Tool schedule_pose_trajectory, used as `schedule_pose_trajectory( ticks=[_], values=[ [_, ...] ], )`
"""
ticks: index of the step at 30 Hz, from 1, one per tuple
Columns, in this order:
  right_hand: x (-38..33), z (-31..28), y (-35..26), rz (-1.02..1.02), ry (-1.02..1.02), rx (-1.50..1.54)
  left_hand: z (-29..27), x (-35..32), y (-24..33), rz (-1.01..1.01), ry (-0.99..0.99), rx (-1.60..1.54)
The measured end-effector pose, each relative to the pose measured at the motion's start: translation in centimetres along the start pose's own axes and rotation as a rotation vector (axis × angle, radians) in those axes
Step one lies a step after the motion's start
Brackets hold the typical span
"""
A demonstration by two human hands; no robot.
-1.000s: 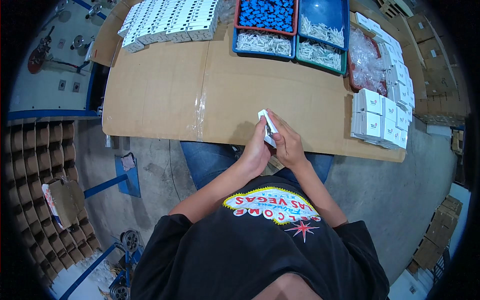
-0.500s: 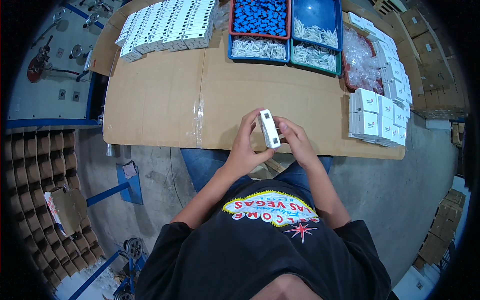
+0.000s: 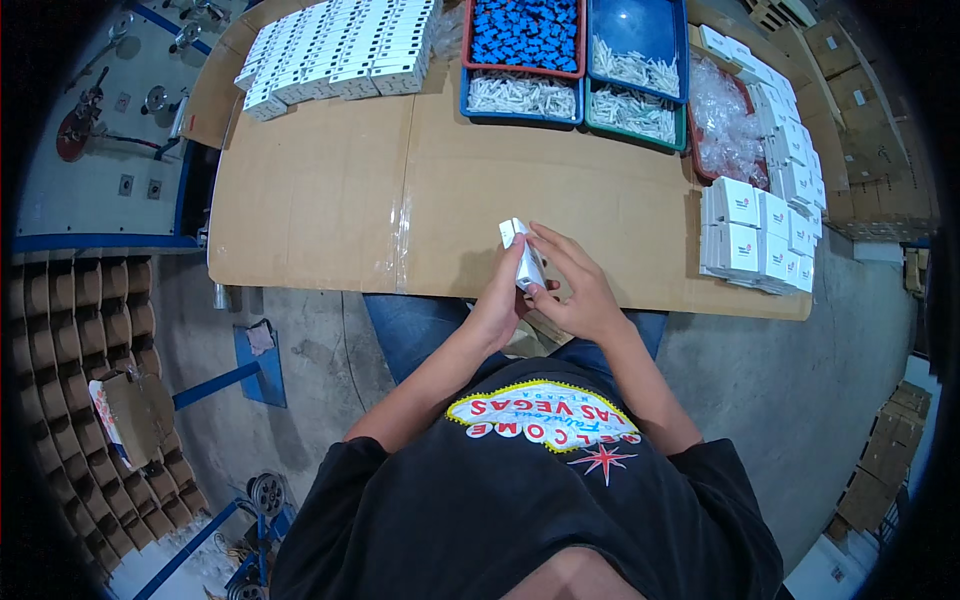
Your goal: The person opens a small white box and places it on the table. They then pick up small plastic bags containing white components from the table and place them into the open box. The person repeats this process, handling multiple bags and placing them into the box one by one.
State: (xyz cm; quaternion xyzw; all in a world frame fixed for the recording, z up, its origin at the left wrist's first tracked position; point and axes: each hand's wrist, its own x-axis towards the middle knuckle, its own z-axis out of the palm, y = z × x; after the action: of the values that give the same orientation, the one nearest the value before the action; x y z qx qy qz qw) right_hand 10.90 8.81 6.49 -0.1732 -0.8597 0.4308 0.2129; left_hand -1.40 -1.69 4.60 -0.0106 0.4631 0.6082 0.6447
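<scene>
Above the table's near edge, a small white box (image 3: 527, 262) is held upright and slightly tilted between my two hands. My left hand (image 3: 497, 303) wraps its left side, with the thumb along the face toward me. On the right, my right hand (image 3: 580, 290) has its thumb and fingertips at the box's lower right, while its upper fingers reach over beside the top. Parts of the fingers behind the box are hidden. Whether the box's flap is open cannot be made out.
Rows of white boxes (image 3: 335, 55) stand at the far left of the cardboard-covered table (image 3: 310, 200). At the back are trays of blue pieces (image 3: 525, 35) and white sticks (image 3: 520, 97). Clear plastic bags (image 3: 722, 125) fill a red tray beside stacked white boxes (image 3: 740, 247) on the right.
The white box has been turned in my hands, so a different side faces up. My right hand has closed in on it, its fingers now reaching over the box.
</scene>
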Motion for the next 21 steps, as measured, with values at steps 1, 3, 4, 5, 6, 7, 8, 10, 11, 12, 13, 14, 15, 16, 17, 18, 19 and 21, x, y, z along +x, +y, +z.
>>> schedule_pose_trajectory(
  ticks=[1, 3, 4, 5, 6, 7, 8, 10, 11, 12, 13, 14, 15, 16, 17, 18, 19, 21],
  values=[
    [-0.1, 0.4, 0.2, -0.017, 0.018, -0.008, 0.2, 0.1, 0.0, 0.044, 0.015, 0.008],
    [-0.3, 1.1, 0.6, -0.049, 0.053, -0.020, 0.8, -0.1, 0.3, 0.107, 0.060, 0.011],
    [-0.3, 1.5, 0.8, -0.066, 0.067, -0.021, 1.0, -0.2, 0.5, 0.140, 0.087, 0.013],
    [-0.3, 1.7, 0.9, -0.083, 0.082, -0.022, 1.1, -0.2, 0.4, 0.153, 0.107, 0.022],
    [-0.3, 1.8, 0.7, -0.042, 0.059, -0.003, 1.1, -0.2, 0.2, 0.166, 0.129, 0.030],
    [-0.4, 1.9, 0.5, 0.001, 0.037, 0.016, 1.1, -0.1, 0.1, 0.177, 0.150, 0.039],
    [-0.5, 1.9, 0.4, 0.043, 0.015, 0.036, 1.0, -0.2, 0.0, 0.175, 0.153, 0.018],
    [-0.3, 2.0, 0.8, -0.038, 0.003, -0.024, 0.9, -0.1, 0.0, 0.169, 0.159, -0.026],
    [-0.2, 2.0, 1.0, -0.079, -0.002, -0.054, 0.7, 0.0, -0.2, 0.163, 0.162, -0.023],
    [-0.1, 2.0, 1.1, -0.113, 0.013, -0.086, 0.4, 0.1, -0.4, 0.157, 0.165, -0.020],
    [0.1, 2.0, 1.1, -0.149, 0.026, -0.118, 0.1, 0.3, -0.5, 0.153, 0.168, -0.019],
    [0.2, 2.0, 1.0, -0.185, 0.039, -0.151, 0.1, 0.6, -0.8, 0.197, 0.175, -0.017],
    [0.1, 2.4, 1.0, -0.179, 0.071, -0.158, 0.2, 0.9, -1.1, 0.242, 0.183, -0.014],
    [-0.1, 3.0, 1.0, -0.174, 0.105, -0.166, 0.4, 1.2, -1.2, 0.287, 0.190, -0.011],
    [-0.3, 3.4, 0.9, -0.169, 0.139, -0.173, 0.6, 1.2, -1.2, 0.299, 0.203, 0.001],
    [-0.5, 3.6, 0.7, -0.114, 0.102, -0.188, 0.8, 1.2, -1.0, 0.311, 0.215, 0.013],
    [-0.7, 3.7, 0.5, -0.059, 0.066, -0.202, 0.9, 1.2, -0.9, 0.322, 0.227, 0.026],
    [-0.7, 3.9, 0.4, -0.031, 0.041, -0.233, 0.5, 1.5, -1.2, 0.335, 0.225, 0.002]
  ],
)
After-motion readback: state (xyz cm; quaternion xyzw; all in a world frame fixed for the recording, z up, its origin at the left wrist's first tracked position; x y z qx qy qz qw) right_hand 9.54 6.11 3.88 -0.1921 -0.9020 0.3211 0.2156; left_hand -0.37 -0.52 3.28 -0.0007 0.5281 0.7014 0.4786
